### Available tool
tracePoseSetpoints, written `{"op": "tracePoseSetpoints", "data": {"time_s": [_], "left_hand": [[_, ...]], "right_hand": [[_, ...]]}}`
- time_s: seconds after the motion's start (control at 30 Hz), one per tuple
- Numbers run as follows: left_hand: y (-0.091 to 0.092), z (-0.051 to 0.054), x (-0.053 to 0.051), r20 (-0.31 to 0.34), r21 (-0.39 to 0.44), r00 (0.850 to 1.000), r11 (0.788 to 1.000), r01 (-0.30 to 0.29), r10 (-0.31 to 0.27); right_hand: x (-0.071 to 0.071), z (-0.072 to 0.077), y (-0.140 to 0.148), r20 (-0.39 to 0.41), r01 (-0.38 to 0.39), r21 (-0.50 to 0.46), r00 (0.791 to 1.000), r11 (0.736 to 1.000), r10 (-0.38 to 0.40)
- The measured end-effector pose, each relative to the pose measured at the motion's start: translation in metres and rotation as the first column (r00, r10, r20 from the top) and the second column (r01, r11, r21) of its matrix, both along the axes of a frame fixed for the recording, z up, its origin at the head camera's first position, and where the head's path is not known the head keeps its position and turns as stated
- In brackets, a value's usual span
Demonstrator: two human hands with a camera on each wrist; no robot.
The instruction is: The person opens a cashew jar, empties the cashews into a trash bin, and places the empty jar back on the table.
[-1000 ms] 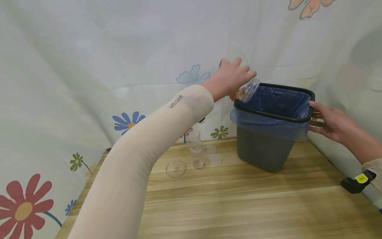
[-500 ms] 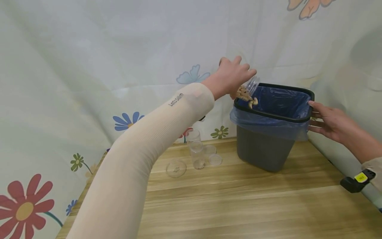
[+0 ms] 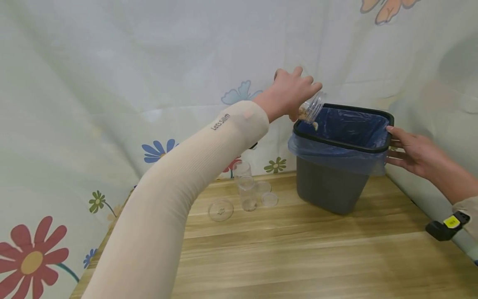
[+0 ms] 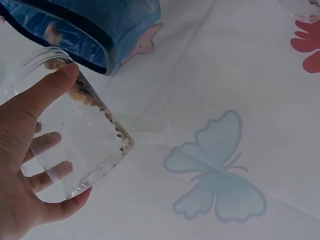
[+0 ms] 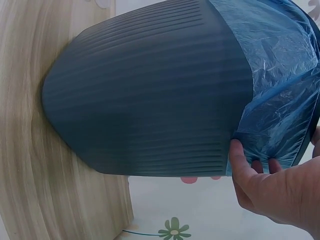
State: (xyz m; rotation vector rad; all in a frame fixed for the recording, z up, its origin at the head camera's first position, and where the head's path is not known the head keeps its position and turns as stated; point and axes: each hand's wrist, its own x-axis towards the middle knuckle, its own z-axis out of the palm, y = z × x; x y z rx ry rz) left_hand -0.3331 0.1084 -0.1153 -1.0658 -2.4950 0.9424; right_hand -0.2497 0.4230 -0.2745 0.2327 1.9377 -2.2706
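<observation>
In the head view my left hand (image 3: 292, 92) grips a clear plastic jar (image 3: 315, 106) by its side. The jar lies tilted, with its uncapped mouth over the left edge of the trash bin (image 3: 330, 185). Light brown pieces (image 4: 80, 95) and dark crumbs lie along its lower wall in the left wrist view. One loose piece (image 3: 315, 126) is falling just past the mouth; its exact kind is unclear. The dark grey bin is lined with a blue bag (image 3: 354, 126) folded over its rim. My right hand (image 3: 418, 155) holds the bin's right side, thumb at the rim, fingers against the bag.
Left of the bin, two clear jars, one visible at the front (image 3: 248, 197), stand on the wooden table (image 3: 298, 257). Several clear round lids, including a larger lid (image 3: 220, 210), lie around them. A flower-printed curtain (image 3: 179, 54) hangs close behind.
The left hand has risen slightly and tipped the jar further. Brown pieces have slid toward its mouth and dropped into the bin. The right hand and bin have stayed put.
</observation>
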Motion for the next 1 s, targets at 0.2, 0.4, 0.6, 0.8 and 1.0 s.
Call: {"op": "tracePoseSetpoints", "data": {"time_s": [0.2, 0.4, 0.6, 0.8, 1.0], "left_hand": [[0.0001, 0.0019, -0.0002, -0.005, -0.004, 1.000, 1.000, -0.008, 0.008], [0.0004, 0.0027, 0.0004, -0.011, -0.003, 1.000, 1.000, 0.000, 0.000], [0.0015, 0.0029, 0.0001, -0.020, -0.012, 1.000, 1.000, 0.009, -0.010], [0.0026, 0.0042, 0.0009, -0.036, -0.018, 0.999, 0.999, 0.037, -0.038], [0.0028, 0.0047, 0.0033, -0.048, -0.025, 0.997, 0.998, 0.056, -0.057]], "right_hand": [[0.0007, -0.0004, -0.0017, -0.002, 0.001, 0.005, 1.000, 1.000, -0.001], [0.0006, 0.0003, -0.0043, 0.008, 0.006, 0.043, 1.000, 0.999, -0.006], [0.0014, 0.0012, -0.0065, 0.024, 0.006, 0.062, 1.000, 0.998, -0.008], [0.0026, 0.0016, -0.0058, 0.023, 0.010, 0.074, 1.000, 0.997, -0.012], [0.0035, 0.0014, -0.0051, 0.026, 0.008, 0.088, 1.000, 0.996, -0.010]]}}
